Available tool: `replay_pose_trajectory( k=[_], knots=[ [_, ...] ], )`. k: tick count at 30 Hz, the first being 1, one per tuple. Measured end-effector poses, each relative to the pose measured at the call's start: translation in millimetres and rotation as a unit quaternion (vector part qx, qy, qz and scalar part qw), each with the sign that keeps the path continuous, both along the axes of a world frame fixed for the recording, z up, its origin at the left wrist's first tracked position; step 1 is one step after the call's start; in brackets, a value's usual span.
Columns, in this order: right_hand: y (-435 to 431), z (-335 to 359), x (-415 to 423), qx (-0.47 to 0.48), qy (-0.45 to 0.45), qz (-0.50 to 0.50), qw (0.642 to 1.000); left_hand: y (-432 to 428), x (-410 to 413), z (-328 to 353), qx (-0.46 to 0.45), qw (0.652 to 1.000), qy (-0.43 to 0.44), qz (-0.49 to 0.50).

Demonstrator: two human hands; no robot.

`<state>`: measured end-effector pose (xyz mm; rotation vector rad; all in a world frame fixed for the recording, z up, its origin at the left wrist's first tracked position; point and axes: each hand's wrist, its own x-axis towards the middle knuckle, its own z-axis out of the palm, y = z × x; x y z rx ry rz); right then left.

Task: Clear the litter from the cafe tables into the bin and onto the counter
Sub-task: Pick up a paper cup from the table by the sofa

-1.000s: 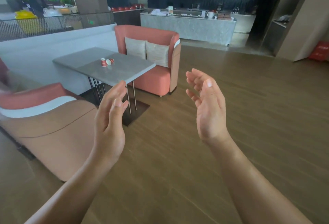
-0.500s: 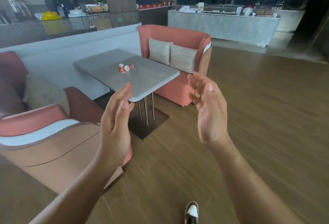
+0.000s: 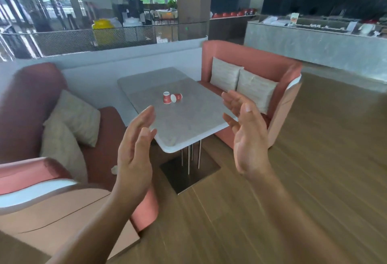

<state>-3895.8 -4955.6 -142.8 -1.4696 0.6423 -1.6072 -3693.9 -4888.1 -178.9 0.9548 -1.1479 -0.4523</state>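
Note:
Two small red paper cups sit mid-table on the grey cafe table (image 3: 188,129): one cup (image 3: 166,97) stands upside down, the other cup (image 3: 176,97) lies on its side touching it. My left hand (image 3: 136,148) and my right hand (image 3: 247,136) are raised in front of me, palms facing each other, fingers straight and empty, short of the table's near corner. A small crumpled scrap (image 3: 114,169) lies on the near sofa seat beside my left hand. The long grey counter (image 3: 314,48) stands at the back right.
Pink sofas flank the table: the near sofa (image 3: 52,190) at left with cushions, the far sofa (image 3: 261,79) behind my right hand. A white low wall (image 3: 125,58) with mesh railing runs behind. Wooden floor (image 3: 314,159) spreads to the right.
I have walked closer to the table; it and the cups now appear larger and more central. Both hands stay raised, open and empty.

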Motion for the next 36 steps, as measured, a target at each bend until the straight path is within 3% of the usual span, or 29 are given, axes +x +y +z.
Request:
replay_pose_trajectory(
  k=[8, 21, 36],
  knots=[
    [-145, -19, 27, 0.021, 0.004, 0.041, 0.999, -132, 22, -16, 0.006, 0.999, 0.015, 0.035],
    [-407, -21, 145, 0.034, 0.045, 0.058, 0.997, -382, 126, -18, 0.008, 0.998, 0.017, 0.058],
    [-624, -68, 233, 0.093, 0.052, 0.121, 0.987, -570, 180, -57, 0.061, 0.994, 0.035, 0.088]
  ],
)
